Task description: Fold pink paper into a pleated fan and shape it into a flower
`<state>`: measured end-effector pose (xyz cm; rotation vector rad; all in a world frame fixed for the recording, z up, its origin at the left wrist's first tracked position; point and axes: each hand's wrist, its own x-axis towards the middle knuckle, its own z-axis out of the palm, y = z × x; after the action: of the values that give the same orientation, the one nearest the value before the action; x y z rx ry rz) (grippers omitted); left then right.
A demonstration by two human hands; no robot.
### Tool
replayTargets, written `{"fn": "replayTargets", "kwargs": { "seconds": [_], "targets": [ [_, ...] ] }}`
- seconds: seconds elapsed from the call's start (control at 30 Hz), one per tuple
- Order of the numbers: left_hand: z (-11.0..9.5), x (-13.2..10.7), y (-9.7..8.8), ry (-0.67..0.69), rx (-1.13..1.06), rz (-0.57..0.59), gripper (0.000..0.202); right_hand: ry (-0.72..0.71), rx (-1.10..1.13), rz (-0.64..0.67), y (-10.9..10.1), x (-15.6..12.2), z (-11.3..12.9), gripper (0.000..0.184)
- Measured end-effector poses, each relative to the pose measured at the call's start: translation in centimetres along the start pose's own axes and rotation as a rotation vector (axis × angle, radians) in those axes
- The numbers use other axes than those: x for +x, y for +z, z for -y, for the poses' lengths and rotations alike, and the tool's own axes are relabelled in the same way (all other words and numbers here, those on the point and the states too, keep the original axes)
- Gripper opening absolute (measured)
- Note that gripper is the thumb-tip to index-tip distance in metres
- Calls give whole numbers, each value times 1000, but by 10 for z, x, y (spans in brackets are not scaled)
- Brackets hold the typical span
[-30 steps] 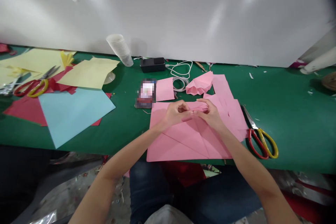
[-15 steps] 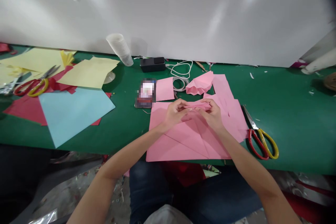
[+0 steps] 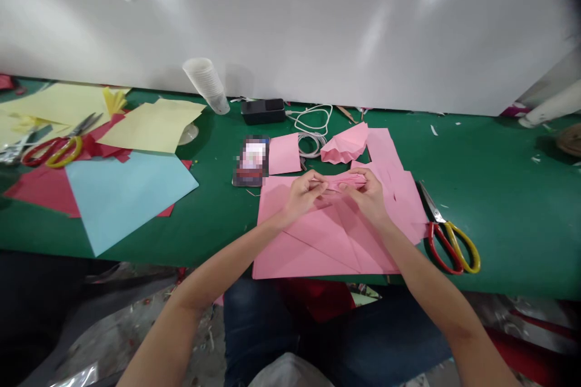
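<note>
Both my hands meet over the pink sheets in the middle of the green table (image 3: 499, 193). My left hand (image 3: 303, 195) and my right hand (image 3: 368, 193) are closed in a pinch on the two ends of a small folded pink paper strip (image 3: 341, 181), held just above the table. Under my wrists lies a large creased pink sheet (image 3: 318, 242). A crumpled folded pink piece (image 3: 345, 144) rests beyond my hands, and a small pink square (image 3: 285, 154) lies to its left.
Red-and-yellow scissors (image 3: 449, 236) lie right of the pink sheets. A phone (image 3: 252, 160), white cable (image 3: 313, 127), black box (image 3: 263, 110) and tipped cup stack (image 3: 206, 84) sit behind. Blue (image 3: 122, 190), yellow and red sheets with more scissors (image 3: 54, 148) cover the left.
My hands lifted the folded pink strip slightly and drew it out between them; the fingers shifted a little toward the far side. Nothing else on the table moved.
</note>
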<state>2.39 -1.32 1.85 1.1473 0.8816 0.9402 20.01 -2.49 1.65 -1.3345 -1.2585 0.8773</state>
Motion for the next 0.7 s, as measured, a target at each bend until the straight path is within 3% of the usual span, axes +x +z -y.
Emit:
{"fn": "replayTargets", "kwargs": {
  "seconds": [0.13,0.3,0.4,0.47,0.53,0.63,0.7],
  "targets": [
    [-8,-4,-2,-119,-3,87,24,49,13,35,-3,3,-1,45],
    [-5,-3,-1,-43,144,81,23,79,-40,215,-3,0,3,55],
    [2,-1,-3,-102,104,141,28,39,-118,277,-4,-3,2,52],
    [6,1,-6,-158,11,177,29,-59,-203,270,-5,-3,0,52],
    [8,3,-9,-153,-26,190,27,-248,-321,225,-8,-2,-3,51],
    [9,4,-11,-79,56,166,21,-557,-507,188,-12,2,-7,34],
    [9,5,-11,-52,129,117,17,-686,-588,206,-13,4,-8,21]
  ]
}}
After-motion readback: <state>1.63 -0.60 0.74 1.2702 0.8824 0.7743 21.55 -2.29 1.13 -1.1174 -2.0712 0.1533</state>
